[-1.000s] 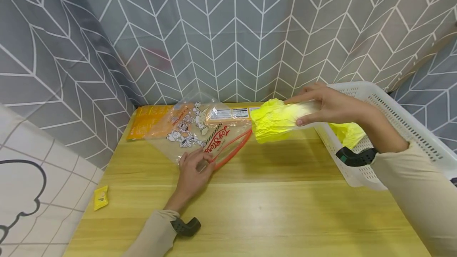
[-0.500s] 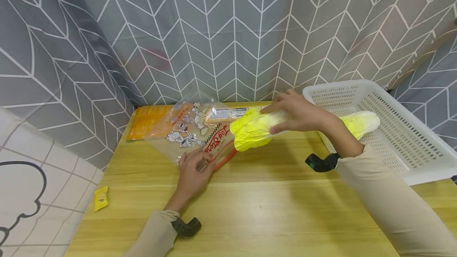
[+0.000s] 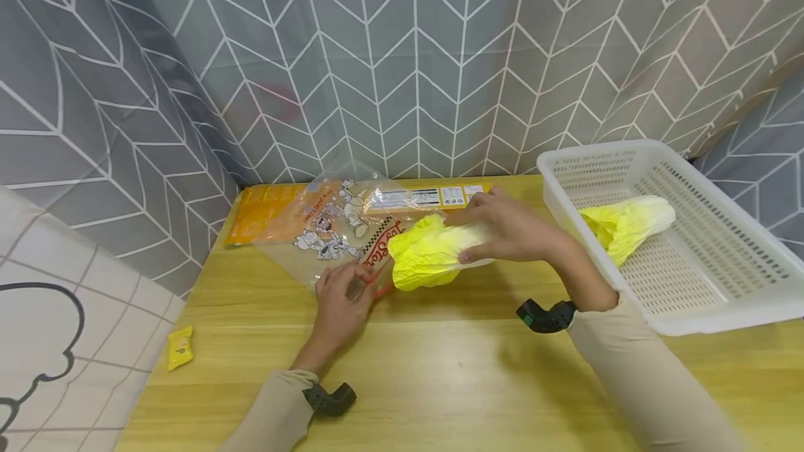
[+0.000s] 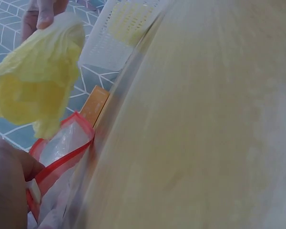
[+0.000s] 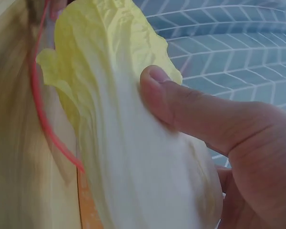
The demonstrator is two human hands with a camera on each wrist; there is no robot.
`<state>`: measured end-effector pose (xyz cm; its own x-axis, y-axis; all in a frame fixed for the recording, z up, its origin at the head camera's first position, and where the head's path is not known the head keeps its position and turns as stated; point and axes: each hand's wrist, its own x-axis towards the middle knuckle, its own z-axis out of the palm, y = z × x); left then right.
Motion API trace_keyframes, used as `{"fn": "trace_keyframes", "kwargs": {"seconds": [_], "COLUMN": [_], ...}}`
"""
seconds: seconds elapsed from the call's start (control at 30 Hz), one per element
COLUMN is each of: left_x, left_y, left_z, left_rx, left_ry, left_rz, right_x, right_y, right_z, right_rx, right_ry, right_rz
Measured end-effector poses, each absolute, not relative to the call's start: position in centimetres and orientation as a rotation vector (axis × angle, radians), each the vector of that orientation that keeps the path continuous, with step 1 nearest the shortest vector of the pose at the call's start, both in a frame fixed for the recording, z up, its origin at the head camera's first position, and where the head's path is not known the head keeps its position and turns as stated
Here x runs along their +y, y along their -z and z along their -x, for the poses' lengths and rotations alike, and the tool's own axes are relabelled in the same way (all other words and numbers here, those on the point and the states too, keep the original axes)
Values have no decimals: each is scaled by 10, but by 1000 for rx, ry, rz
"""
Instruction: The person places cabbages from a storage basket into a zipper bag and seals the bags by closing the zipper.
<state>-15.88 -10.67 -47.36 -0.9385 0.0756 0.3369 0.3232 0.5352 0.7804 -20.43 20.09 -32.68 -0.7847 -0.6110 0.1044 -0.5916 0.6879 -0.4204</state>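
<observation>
My right hand (image 3: 505, 225) grips a yellow-and-white napa cabbage leaf (image 3: 427, 253) by its white stem, thumb on top in the right wrist view. Its frilly end points left, over the mouth of a clear zip bag (image 3: 329, 236) printed with cartoon figures and red lettering. At the bag's red-edged opening, my left hand (image 3: 341, 302) pinches the rim beside a small white slider (image 4: 34, 191). The left wrist view shows the red rim (image 4: 69, 160) spread apart, with the leaf (image 4: 43, 71) hanging above it. The leaf covers part of the bag's mouth in the head view.
A white perforated basket (image 3: 675, 323) at the right holds another cabbage leaf (image 3: 628, 225). Behind the bag lies an orange box (image 3: 408, 211) with white label panels, along the table's back edge by the curtain (image 3: 414, 68). A small yellow packet (image 3: 180, 347) sits at the table's left edge.
My right hand has carried the cabbage leaf leftward from beside the basket to over the bag's mouth. The leaf in the basket has come into fuller view. My left hand has stayed on the bag.
</observation>
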Motion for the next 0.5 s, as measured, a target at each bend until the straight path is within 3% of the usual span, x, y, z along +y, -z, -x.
{"fn": "trace_keyframes", "kwargs": {"seconds": [0.5], "left_x": [-107], "left_y": [474], "left_z": [159], "left_rx": [-2478], "left_ry": [1431], "left_rz": [315], "right_x": [206], "right_y": [378], "right_z": [190], "right_rx": [2793], "right_ry": [1076], "right_rz": [793]}}
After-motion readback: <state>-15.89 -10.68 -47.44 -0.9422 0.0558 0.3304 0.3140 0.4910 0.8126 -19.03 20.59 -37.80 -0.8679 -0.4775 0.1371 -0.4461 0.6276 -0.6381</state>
